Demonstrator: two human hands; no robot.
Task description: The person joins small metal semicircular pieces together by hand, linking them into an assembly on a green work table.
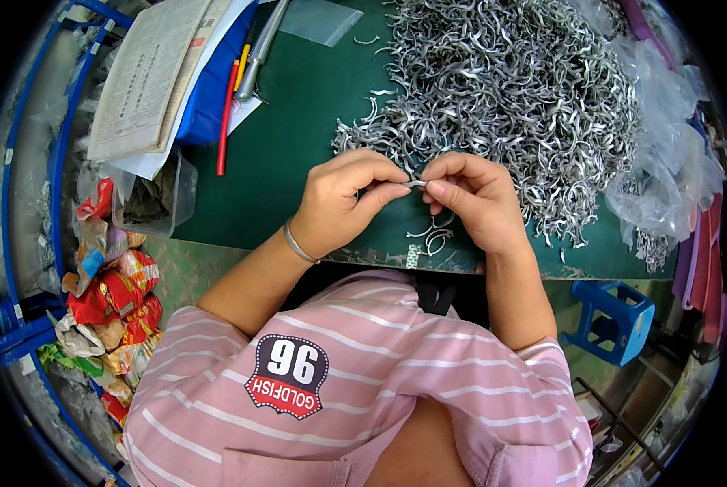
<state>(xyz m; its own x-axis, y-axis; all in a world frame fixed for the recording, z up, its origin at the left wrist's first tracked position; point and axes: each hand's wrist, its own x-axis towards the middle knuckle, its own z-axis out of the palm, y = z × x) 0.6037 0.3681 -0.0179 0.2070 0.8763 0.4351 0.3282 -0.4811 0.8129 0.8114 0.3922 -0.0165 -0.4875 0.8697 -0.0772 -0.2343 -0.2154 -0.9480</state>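
Both hands meet over the front part of a dark green tabletop [254,199]. Between their fingertips is a small curved silver metal piece [415,183]. My left hand [339,199] pinches one end of it with thumb and forefinger. The other end is pinched the same way by my right hand [479,199], whose palm may hide further pieces. Just beyond my fingers spreads a large heap of similar curved metal pieces [509,89]. A few loose curved pieces [436,240] lie below my right hand, close to the table edge.
Papers [148,81] rest on a blue bin [209,101] at the far left, beside a red pen [227,122] and a metal-handled tool [262,53]. Below is a clear plastic box [183,195]. Plastic bags [656,154] border the heap. A blue stool [611,321] stands at right.
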